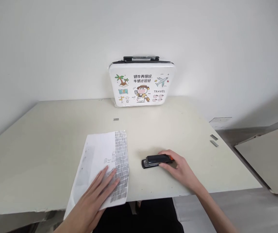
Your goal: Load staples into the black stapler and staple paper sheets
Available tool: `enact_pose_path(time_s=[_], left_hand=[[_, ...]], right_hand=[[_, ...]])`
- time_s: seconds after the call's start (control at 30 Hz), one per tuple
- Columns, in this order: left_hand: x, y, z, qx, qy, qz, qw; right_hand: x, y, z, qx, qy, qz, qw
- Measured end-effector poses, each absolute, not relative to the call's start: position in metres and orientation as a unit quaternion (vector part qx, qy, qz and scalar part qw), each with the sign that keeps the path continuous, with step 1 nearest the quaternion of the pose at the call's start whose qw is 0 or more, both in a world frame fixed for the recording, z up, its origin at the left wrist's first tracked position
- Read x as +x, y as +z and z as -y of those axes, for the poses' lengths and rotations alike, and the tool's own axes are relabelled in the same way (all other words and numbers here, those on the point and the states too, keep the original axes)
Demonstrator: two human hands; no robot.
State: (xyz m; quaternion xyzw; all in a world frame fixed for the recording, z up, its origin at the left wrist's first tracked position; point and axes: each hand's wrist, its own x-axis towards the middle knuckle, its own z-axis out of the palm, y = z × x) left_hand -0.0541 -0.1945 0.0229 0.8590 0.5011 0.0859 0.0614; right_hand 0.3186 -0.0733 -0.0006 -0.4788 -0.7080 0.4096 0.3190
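My left hand (pixel 97 191) lies flat with its fingers stretched over the lower part of a paper stack (pixel 102 142). A band of dense grey staple-like strips runs along the right side of those sheets, and their lower left corner hangs past the table edge. To the right, my right hand (pixel 177 165) grips the rear end of a black stapler (pixel 157 159) between thumb and fingers. The stapler rests on the table with its front pointing left, apart from the paper. A bit of orange shows at its back end, partly covered by my fingers.
A white case (pixel 141 84) with cartoon prints and a black handle leans against the wall at the back. One small staple strip (pixel 116 119) lies behind the paper, and two more staple strips (pixel 214 140) lie near the right edge of the pale table (pixel 44 145).
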Motion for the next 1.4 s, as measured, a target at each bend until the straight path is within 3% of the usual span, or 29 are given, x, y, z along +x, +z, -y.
enact_pose_path(time_s=[0.27,0.67,1.07,1.23,1.4], left_hand=[[-0.005,0.019,0.155,0.876,0.094,-0.464,0.091],[0.024,0.007,0.130,0.885,0.143,-0.428,0.114],[0.055,0.006,0.106,0.884,0.146,-0.434,0.092],[0.068,-0.003,0.099,0.881,0.154,-0.436,0.100],[0.074,-0.004,0.092,0.881,0.177,-0.419,0.134]], right_hand=[[0.327,0.001,0.072,-0.463,0.442,0.702,0.314],[0.349,0.022,0.076,-0.463,0.426,0.739,0.242],[0.357,0.033,0.073,-0.470,0.422,0.749,0.200],[0.352,0.041,0.066,-0.508,0.459,0.692,0.229],[0.331,0.047,0.061,-0.551,0.410,0.690,0.230]])
